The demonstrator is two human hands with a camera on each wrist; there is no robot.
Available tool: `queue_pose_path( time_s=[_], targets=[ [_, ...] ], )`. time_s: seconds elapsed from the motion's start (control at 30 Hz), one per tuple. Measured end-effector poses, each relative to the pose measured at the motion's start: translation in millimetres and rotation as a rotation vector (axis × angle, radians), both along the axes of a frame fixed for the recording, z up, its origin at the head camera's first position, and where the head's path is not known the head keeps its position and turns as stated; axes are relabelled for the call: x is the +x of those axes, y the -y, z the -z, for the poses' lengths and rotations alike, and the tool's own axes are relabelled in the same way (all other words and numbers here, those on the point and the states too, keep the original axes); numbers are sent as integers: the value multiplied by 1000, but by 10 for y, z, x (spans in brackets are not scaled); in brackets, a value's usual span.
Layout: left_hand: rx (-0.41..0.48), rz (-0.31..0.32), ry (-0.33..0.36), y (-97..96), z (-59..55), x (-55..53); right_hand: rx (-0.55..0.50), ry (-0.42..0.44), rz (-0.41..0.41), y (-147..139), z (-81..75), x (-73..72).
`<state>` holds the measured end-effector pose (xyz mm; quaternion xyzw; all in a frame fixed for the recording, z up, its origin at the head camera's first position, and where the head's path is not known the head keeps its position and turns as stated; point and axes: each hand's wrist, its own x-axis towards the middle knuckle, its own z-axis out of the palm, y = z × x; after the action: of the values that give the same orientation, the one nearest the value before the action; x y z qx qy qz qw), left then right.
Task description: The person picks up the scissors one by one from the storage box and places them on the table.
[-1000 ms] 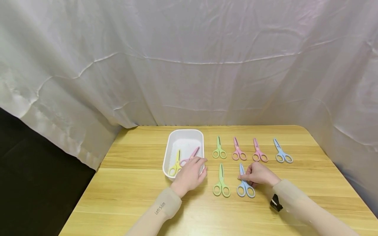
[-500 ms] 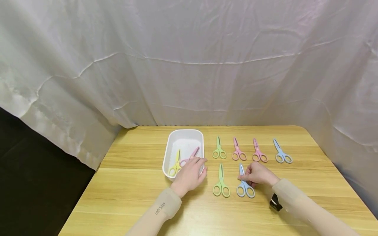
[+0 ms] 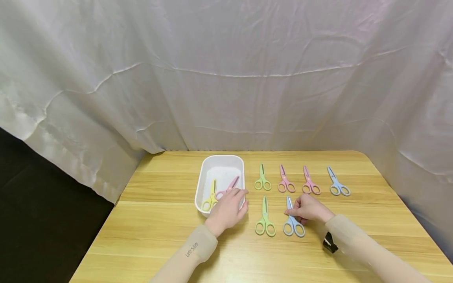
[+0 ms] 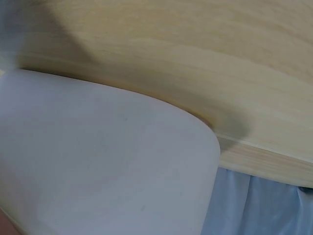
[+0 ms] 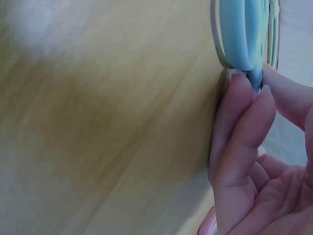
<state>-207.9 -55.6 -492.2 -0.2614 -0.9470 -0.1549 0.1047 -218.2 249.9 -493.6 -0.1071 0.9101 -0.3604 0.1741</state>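
Observation:
In the head view, my right hand [image 3: 309,209] pinches the near pair of blue scissors [image 3: 294,227] at the blades. The right wrist view shows thumb and fingertips together at the blue scissors [image 5: 239,34], their handle loops facing up in that view. My left hand [image 3: 228,207] lies over the near right corner of a white tray [image 3: 199,188], fingers resting across its rim. Inside that tray are yellow scissors [image 3: 211,198] and pink scissors [image 3: 231,184], the latter partly hidden by the hand. The tray's outer wall [image 4: 117,156] fills much of the left wrist view.
Left of the held scissors lie green scissors [image 3: 265,220]. Behind them runs a row: green scissors [image 3: 262,181], pink scissors [image 3: 284,182], more pink scissors [image 3: 309,184] and blue scissors [image 3: 337,184]. A grey curtain [image 3: 226,98] hangs behind the wooden table [image 3: 148,236].
My right hand and the blue scissors have shifted very slightly to the left. The left hand and tray stay where they were.

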Motion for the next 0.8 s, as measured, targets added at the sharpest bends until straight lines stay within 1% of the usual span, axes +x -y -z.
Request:
queue_pose_path(
  time_s=[0.17,0.47,0.8],
  targets=[
    [-14,-1,6,-2,-12,-1,-9,4,-7,0,-13,0],
    [-12,-7,12,-2,-6,-8,-18,21,-4,-6,-24,-7],
    [-5,-7,28,-5,-24,19,10,39,21,12,-41,9]
  ],
)
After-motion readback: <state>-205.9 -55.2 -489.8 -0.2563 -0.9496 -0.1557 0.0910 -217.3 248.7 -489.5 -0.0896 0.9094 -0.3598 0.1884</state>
